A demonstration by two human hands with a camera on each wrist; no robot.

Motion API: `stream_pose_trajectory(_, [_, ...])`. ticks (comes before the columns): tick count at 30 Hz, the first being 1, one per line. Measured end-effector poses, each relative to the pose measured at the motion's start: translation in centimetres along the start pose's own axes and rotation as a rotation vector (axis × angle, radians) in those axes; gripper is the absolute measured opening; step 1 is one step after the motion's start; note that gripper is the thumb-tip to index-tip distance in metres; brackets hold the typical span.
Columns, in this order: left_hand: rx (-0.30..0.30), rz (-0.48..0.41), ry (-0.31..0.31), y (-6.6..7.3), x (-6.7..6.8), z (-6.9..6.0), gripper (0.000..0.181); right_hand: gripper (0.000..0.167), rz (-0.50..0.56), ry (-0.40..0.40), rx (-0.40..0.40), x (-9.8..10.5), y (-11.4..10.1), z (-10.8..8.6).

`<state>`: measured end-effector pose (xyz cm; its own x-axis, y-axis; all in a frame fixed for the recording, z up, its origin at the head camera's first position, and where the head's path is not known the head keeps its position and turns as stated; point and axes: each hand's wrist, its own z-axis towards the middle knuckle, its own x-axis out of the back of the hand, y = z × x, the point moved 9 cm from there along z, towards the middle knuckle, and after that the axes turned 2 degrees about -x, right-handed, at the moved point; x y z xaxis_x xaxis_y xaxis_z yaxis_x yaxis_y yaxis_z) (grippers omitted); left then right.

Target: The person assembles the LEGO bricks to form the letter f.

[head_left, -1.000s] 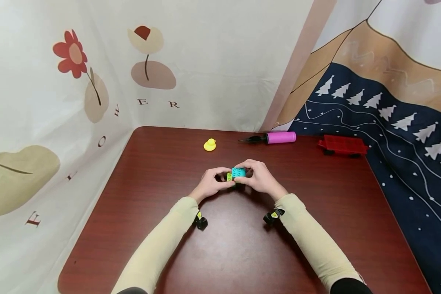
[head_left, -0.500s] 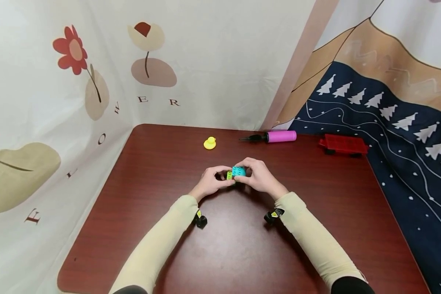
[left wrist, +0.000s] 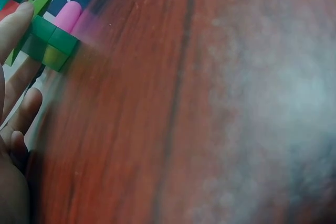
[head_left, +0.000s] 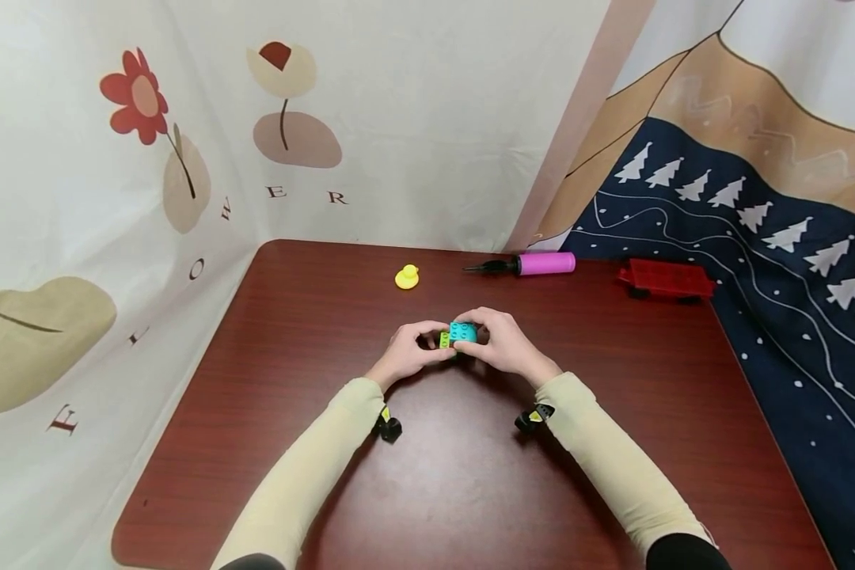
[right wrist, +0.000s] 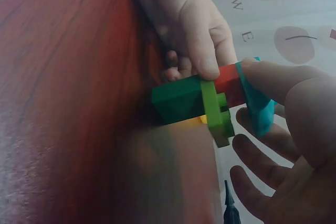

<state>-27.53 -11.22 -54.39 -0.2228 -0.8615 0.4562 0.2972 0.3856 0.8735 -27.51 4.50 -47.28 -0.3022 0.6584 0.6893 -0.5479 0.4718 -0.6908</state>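
Note:
A small stack of toy building blocks is held between both hands above the middle of the table. In the right wrist view its parts run from a dark green block (right wrist: 178, 99) through a lime green piece (right wrist: 214, 113) and a red block (right wrist: 228, 80) to a turquoise block (right wrist: 261, 109). My left hand (head_left: 408, 348) grips the stack from the left, with a fingertip at the lime and red pieces. From the right, my right hand (head_left: 504, 342) pinches the turquoise block between thumb and fingers. The left wrist view shows only part of the stack, at its upper left corner.
On the table (head_left: 427, 475), a yellow rubber duck (head_left: 407, 277) sits behind the hands. A pink and black hand pump (head_left: 545, 264) lies at the back edge, and a red toy wagon (head_left: 666, 280) stands at the back right. Printed cloth (head_left: 427, 119) hangs behind the table.
The head view has shifted very slightly. Both hands keep nearly the same grip and place on the block stack.

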Motion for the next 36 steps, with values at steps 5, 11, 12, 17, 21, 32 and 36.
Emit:
stream_pose_trajectory(5, [-0.012, 0.020, 0.000, 0.2, 0.0, 0.0, 0.043, 0.041, 0.030, 0.007, 0.009, -0.1, 0.3, -0.6])
stream_pose_trajectory(11, [-0.009, 0.025, 0.001, 0.2, 0.1, 0.1, 0.040, 0.035, 0.066, 0.037, 0.035, 0.2, 0.6, -0.8])
stream_pose_trajectory(12, [-0.010, 0.027, 0.000, 0.2, 0.1, 0.1, 0.041, 0.034, 0.070, 0.037, 0.032, 0.2, 0.7, -0.8])
stream_pose_trajectory(17, [-0.018, 0.059, -0.004, 0.0, 0.1, 0.2, 0.045, 0.031, 0.090, 0.044, -0.004, 0.3, 1.2, -0.7])
stream_pose_trajectory(21, [-0.030, 0.104, -0.012, 0.1, -0.1, 0.2, 0.050, 0.030, 0.108, 0.064, -0.039, 0.7, 1.6, -0.5])
stream_pose_trajectory(32, [-0.011, 0.188, -0.041, -0.1, -0.6, 0.2, 0.068, 0.027, 0.151, 0.091, -0.087, 1.0, 2.8, 0.1])
stream_pose_trajectory(36, [-0.004, 0.191, -0.049, 0.0, -0.7, 0.2, 0.070, 0.026, 0.156, 0.077, -0.114, 0.9, 3.4, 0.2])
